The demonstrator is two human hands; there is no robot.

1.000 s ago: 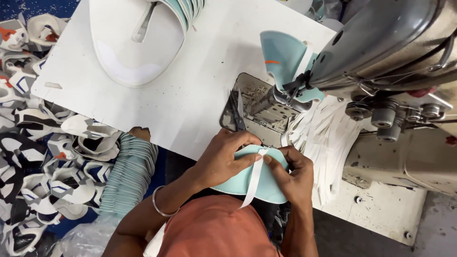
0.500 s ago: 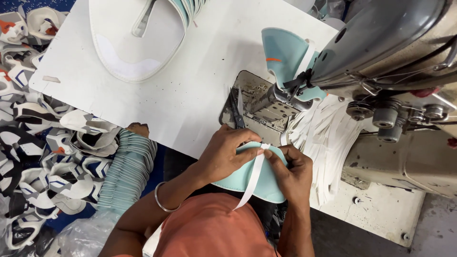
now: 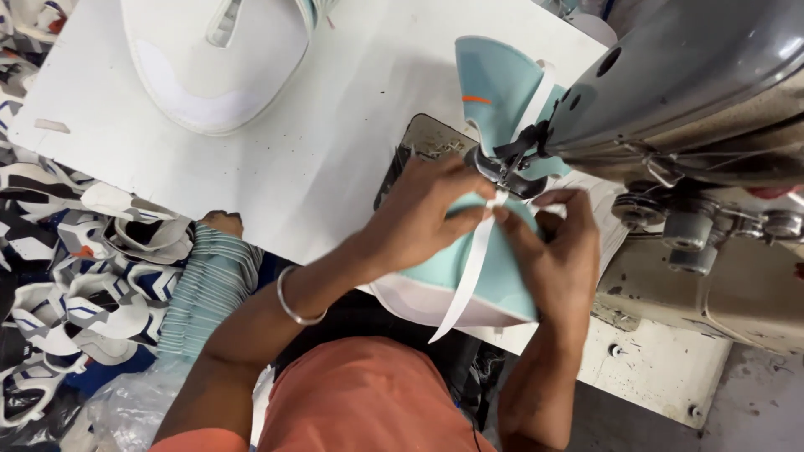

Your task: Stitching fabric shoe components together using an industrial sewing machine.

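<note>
My left hand (image 3: 423, 216) and my right hand (image 3: 559, 244) together hold a light teal shoe upper piece (image 3: 494, 280) with a white edge. A white tape strip (image 3: 466, 280) runs across it and hangs toward me. Both hands press the piece up against the needle area (image 3: 507, 172) of a grey sewing machine (image 3: 687, 92). A second teal piece (image 3: 501, 88) stands up behind the needle. A metal bangle (image 3: 295, 303) circles my left wrist.
White work table (image 3: 335, 142). A stack of white shoe pieces (image 3: 209, 67) lies at its far left. A ribbed stack of teal pieces (image 3: 205, 280) and a pile of black-and-white shoe parts (image 3: 67, 276) sit left, below the table edge. The machine's motor side (image 3: 720, 268) fills the right.
Both hands have pushed the teal piece forward, from near my body up to the machine's needle. The view has shifted closer to the machine.
</note>
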